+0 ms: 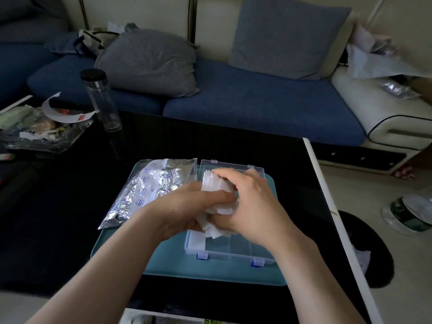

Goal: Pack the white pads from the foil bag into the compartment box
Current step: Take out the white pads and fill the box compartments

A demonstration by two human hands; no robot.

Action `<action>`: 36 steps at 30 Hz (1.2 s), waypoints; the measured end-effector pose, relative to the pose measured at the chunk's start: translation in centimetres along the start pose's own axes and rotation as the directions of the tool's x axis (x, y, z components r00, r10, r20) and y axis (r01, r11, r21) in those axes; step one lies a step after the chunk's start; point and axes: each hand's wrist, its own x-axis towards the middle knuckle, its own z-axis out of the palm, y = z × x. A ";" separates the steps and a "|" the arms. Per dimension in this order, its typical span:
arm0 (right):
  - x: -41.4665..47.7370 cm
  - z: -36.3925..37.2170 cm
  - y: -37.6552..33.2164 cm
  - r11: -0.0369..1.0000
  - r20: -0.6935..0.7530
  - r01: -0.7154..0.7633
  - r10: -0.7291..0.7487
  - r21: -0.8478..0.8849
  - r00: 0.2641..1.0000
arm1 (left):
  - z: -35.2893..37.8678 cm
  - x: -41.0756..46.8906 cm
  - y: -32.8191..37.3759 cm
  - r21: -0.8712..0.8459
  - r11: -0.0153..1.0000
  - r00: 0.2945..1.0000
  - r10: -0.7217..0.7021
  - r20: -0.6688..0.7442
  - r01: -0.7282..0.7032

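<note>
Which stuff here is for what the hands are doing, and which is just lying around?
For the job: the white pads, held by the left hand and right hand; the foil bag; the compartment box.

Just lying about: the clear bottle; the grey cushion; the tray of scraps.

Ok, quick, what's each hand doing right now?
Left hand: grips the stack of white pads.
Right hand: grips the same stack, over the compartment box.
</note>
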 end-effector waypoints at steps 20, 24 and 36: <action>0.7 0.1 0.6 0.690 0.055 -0.372 0.435 0.621 0.899 | -0.1 1.1 0.4 -0.462 0.886 0.992 -0.007 -0.124 -0.051; 0.9 0.2 0.5 0.620 0.127 -0.406 0.444 0.672 0.887 | -0.1 1.1 0.5 -0.467 0.883 0.997 0.014 -0.076 -0.048; 0.8 -1.3 0.9 0.533 -0.048 -0.236 0.464 0.813 0.885 | -1.1 1.3 0.6 -0.373 0.922 0.952 -0.016 -0.305 -0.104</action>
